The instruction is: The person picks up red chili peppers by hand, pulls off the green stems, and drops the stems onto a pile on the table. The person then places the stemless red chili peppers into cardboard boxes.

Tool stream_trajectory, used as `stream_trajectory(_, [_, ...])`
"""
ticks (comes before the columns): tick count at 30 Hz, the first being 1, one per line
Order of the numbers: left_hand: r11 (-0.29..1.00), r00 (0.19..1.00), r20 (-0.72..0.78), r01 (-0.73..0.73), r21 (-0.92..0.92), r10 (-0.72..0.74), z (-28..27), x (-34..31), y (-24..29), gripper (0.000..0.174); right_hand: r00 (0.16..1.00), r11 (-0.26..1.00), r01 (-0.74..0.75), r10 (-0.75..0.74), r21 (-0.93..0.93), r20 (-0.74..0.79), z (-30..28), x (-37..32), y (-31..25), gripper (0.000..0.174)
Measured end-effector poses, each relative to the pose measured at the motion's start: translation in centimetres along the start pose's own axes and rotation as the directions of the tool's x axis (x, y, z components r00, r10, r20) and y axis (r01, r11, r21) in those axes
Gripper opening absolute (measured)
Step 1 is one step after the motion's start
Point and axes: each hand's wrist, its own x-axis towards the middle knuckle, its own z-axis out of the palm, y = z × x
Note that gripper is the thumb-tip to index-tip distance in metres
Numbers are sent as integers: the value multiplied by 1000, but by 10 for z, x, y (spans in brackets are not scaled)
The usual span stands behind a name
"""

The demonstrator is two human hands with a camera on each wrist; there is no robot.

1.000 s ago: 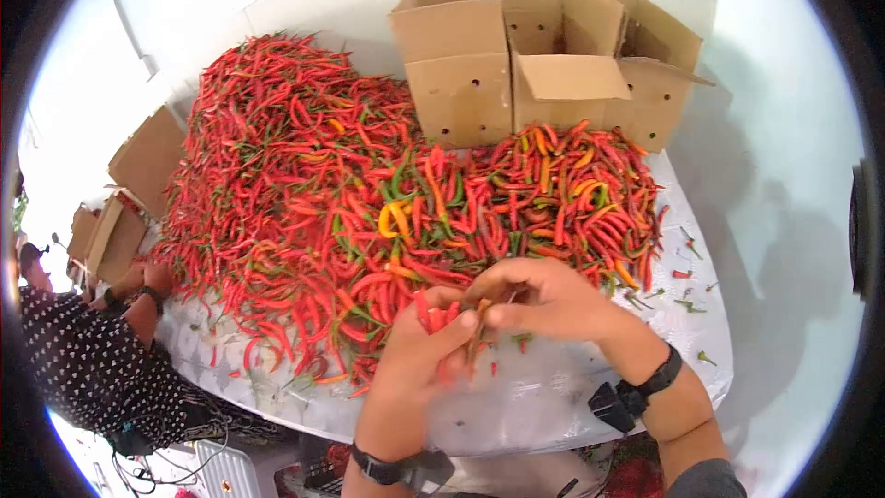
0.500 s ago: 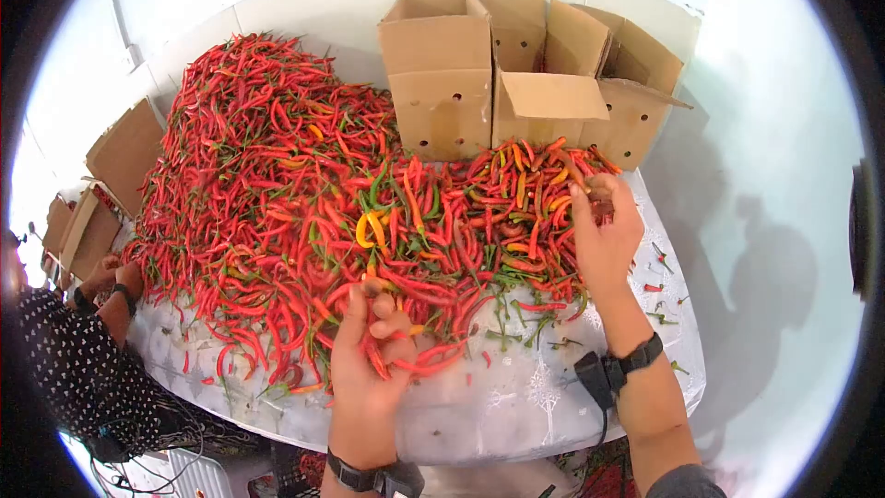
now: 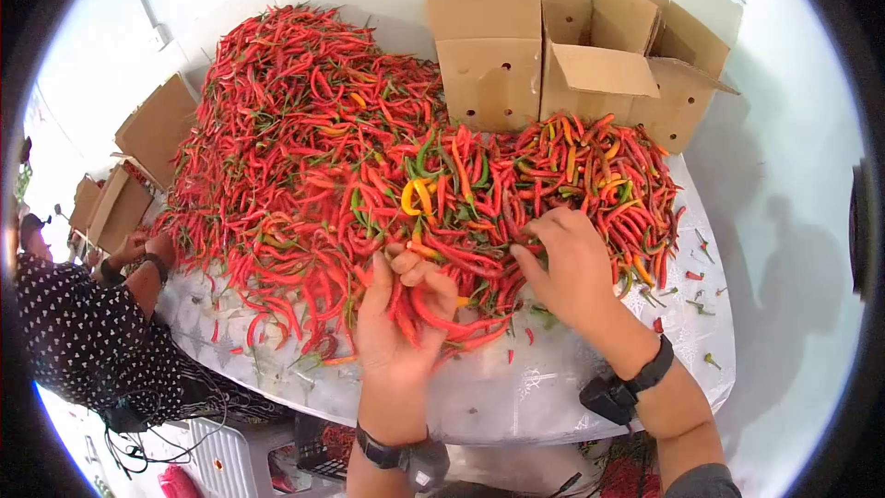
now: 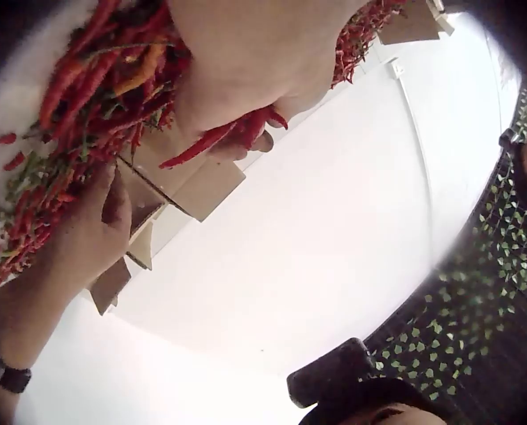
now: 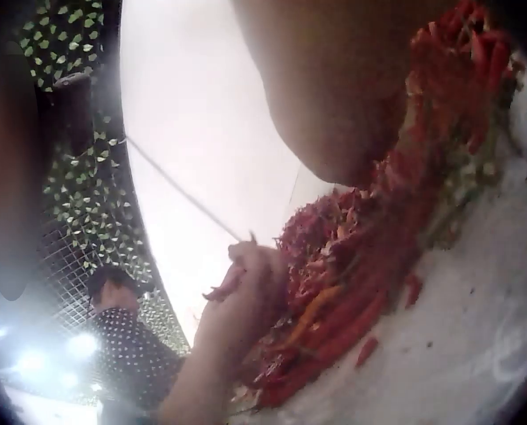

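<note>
In the head view my left hand [image 3: 403, 318] curls round a few red chilies [image 3: 406, 312] at the front edge of the large chili pile [image 3: 286, 138]. The left wrist view shows red chilies [image 4: 212, 142] sticking out from under that hand [image 4: 259, 53]. My right hand [image 3: 572, 267] reaches over the front right part of the pile, thumb and fingers apart, with no chili seen in it. Its fingertips are near red and dark chilies. Two yellow chilies [image 3: 417, 196] lie in the pile beyond the hands.
Cardboard boxes [image 3: 489, 55] stand behind the pile at the right. Green stems [image 3: 699, 307] are scattered on the pale table cover [image 3: 553, 387]. At the far left, a person in a dotted top [image 3: 83, 332] has both hands by the pile, near another box [image 3: 120, 207].
The right hand went from beside the left hand to the pile's right side, then came back toward the middle, and the item it held is no longer seen. The left hand still holds chilies.
</note>
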Motion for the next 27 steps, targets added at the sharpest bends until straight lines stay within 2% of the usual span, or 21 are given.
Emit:
stream_trajectory(1, [1000,1000,8,30,11,-30,-4,1,1,15,1000,997,4,-6,-82,-17,6,0,2,18])
stream_trajectory(4, [995,1000,-10,21,99,-20,-5,2,-1,16,999,996,-17,20,-88,35,15,1,12,19])
stream_trajectory(5, [994,999,-44,-4,108,8,-2,1,-4,17,1000,998,-27,27,-54,4,14,2,13,19])
stream_trajectory(7, [983,1000,-13,19,180,-17,-6,0,0,17,997,999,-45,46,12,-58,13,0,12,19])
stream_trajectory(8, [976,999,4,31,216,-32,-8,-1,1,17,992,981,-113,121,160,-40,11,-1,10,19])
stream_trajectory(9, [952,997,-77,25,306,-1,-4,-3,-1,16,982,936,-178,190,304,-11,7,-2,7,19])
stream_trajectory(10, [922,997,-71,41,384,-15,-4,-4,-2,16,967,866,-239,252,439,29,3,-3,4,19])
stream_trajectory(12, [844,997,-69,68,532,-36,-3,-5,-2,16,961,753,-274,238,598,140,-3,-6,0,18])
stream_trajectory(13, [784,993,-118,53,618,26,3,-7,-8,17,955,683,-295,220,669,198,-6,-6,-3,18])
stream_trajectory(16, [607,992,-111,50,793,64,6,-6,-14,23,987,770,-143,68,622,143,-19,-6,-17,17])
stream_trajectory(17, [567,995,-73,19,823,72,6,-7,-16,26,997,806,-65,23,588,78,-19,-8,-20,16])
stream_trajectory(20, [442,998,-28,-2,897,61,11,-9,-20,26,976,903,203,-215,379,-10,-18,-9,-25,13])
stream_trajectory(24, [474,1000,6,-13,881,16,2,-7,-17,26,971,881,237,-232,409,-65,-18,-10,-30,12])
stream_trajectory(27, [518,999,-35,42,854,-23,7,-8,-17,26,969,842,237,-237,485,-64,-19,-9,-31,12])
